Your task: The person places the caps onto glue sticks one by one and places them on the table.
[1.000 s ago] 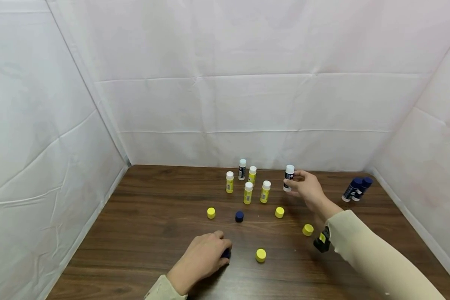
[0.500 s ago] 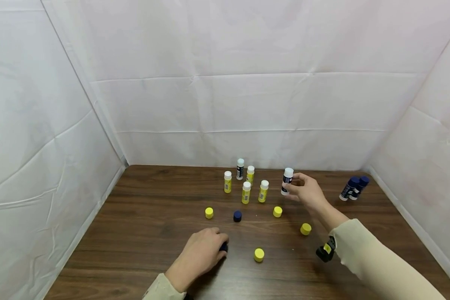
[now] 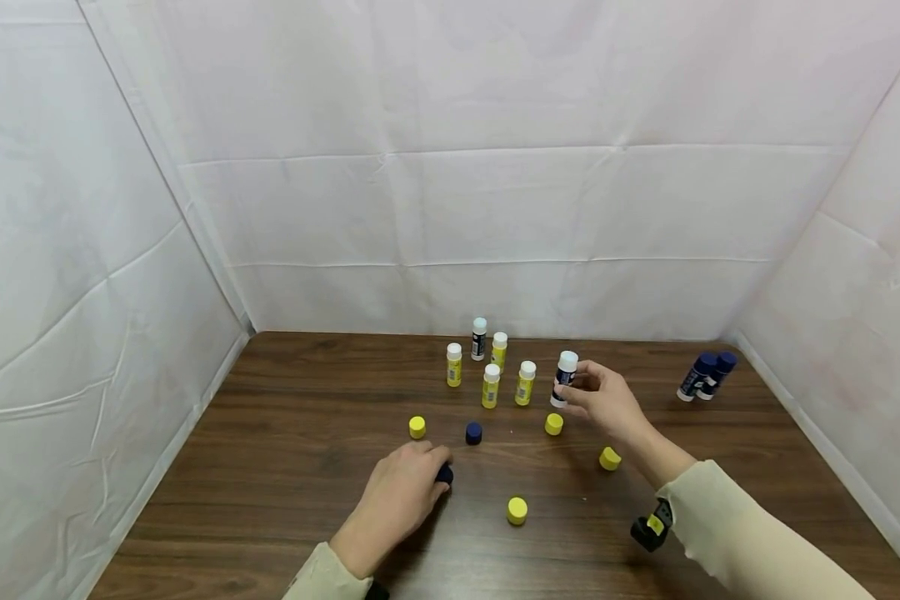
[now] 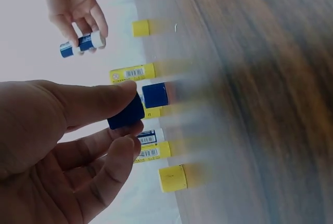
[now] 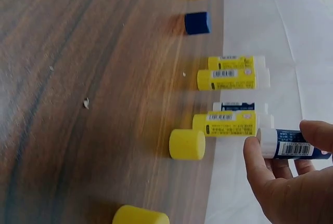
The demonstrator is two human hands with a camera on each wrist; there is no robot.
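My left hand (image 3: pixel 399 493) pinches a dark blue cap (image 4: pixel 126 114) between thumb and fingers, close over the wooden table. In my right hand (image 3: pixel 607 404) is an uncapped navy glue stick (image 5: pixel 294 144), gripped by thumb and fingertips and raised off the table, slightly tilted with its white end up. A second blue cap (image 3: pixel 473 433) rests on the table between the hands. Behind it stand uncapped yellow glue sticks (image 3: pixel 491 386) and one uncapped navy glue stick (image 3: pixel 478 340), all upright with white tops.
Yellow caps (image 3: pixel 517 511) lie scattered across the table (image 3: pixel 285 467), one just below the raised glue stick. Two capped navy glue sticks (image 3: pixel 696 377) stand at the right rear. White cloth walls (image 3: pixel 495 208) enclose the back and sides.
My right hand has lifted the navy glue stick and brought it nearer and to the left. My left hand has moved slightly forward with the blue cap.
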